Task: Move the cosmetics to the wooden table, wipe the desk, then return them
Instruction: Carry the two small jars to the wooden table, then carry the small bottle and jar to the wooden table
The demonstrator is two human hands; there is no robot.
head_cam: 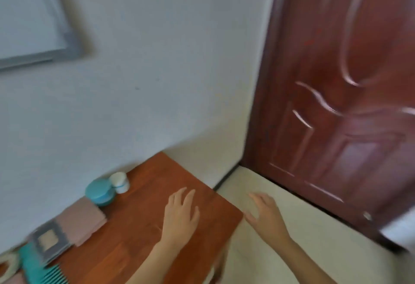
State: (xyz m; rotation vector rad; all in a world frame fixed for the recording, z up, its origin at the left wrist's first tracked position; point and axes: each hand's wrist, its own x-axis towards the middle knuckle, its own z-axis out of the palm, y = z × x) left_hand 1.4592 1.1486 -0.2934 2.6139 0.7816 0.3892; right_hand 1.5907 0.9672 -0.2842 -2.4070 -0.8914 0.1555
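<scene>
Sitting along the wall edge of the wooden worktop (139, 227): a teal round jar (100, 191) with a small white jar (120, 182) touching it on the far side. Nearer the camera in the same row are a pink folded cloth (83, 220), just beside the teal jar, a grey case with a pale square on its lid (50, 241), and a teal comb (42, 270). A pale object at the bottom left corner (7, 263) is too cut off to name. The frame is smeared; fine detail is unreliable.

Risks, as judged from here:
- The two jars stand pressed together. A reach for one could knock the other over or send it rolling across the worktop.
- The comb and case sit at the edge of the view. They could be missed on a return trip.
- The right-hand end of the worktop is an open edge over the floor (280, 250). Anything swept that way drops.

Position relative to the grip: the left grip (179, 216) is over bare wood near the worktop's right end. The jars are well to its left and farther back. The right grip (266, 214) is past the edge, over the floor, farther still from every item. Both are released, with fingers spread and nothing in them. I cannot tell whether the left one rests on the wood or hovers.

Beyond: a plain pale wall (157, 59) behind the worktop, a grey-framed panel (29, 25) high on the left, and a dark red panelled door (336, 104) on the right.
</scene>
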